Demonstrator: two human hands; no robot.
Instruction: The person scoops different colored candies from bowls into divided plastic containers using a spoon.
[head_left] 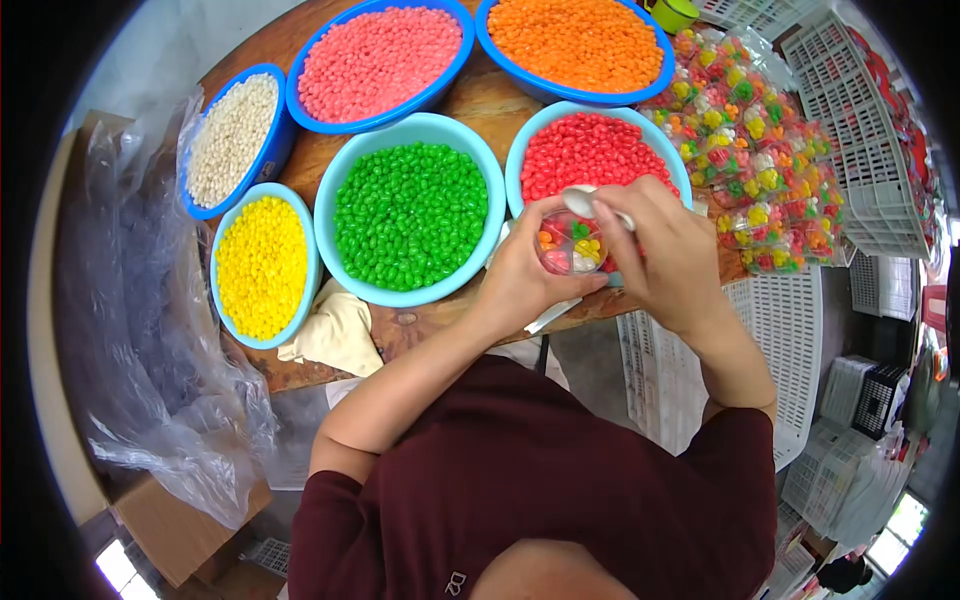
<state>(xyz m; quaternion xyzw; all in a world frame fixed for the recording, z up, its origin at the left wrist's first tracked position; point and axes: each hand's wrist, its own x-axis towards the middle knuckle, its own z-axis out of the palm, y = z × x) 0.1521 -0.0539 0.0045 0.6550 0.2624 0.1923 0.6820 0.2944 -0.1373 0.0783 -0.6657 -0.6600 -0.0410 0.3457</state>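
My left hand (522,268) is wrapped round a small clear plastic cup (572,262). Inside it, jelly beans in green, yellow, orange, pink and white sit in separate sections. A white spoon (578,202) is pinched in my right hand (665,250), its bowl over the cup's far edge. What lies in the spoon I cannot make out. Just beyond both hands stands a light blue basin (515,150) of red jelly beans (590,150). To its left, another light blue basin (327,205) holds green jelly beans (410,215).
Yellow (260,265), white (232,140), pink (380,60) and orange jelly beans (575,45) fill further basins on the wooden table. Filled clear cups (760,150) are piled at right, beside white crates (855,130). A cream cloth (332,332) lies at the table's near edge.
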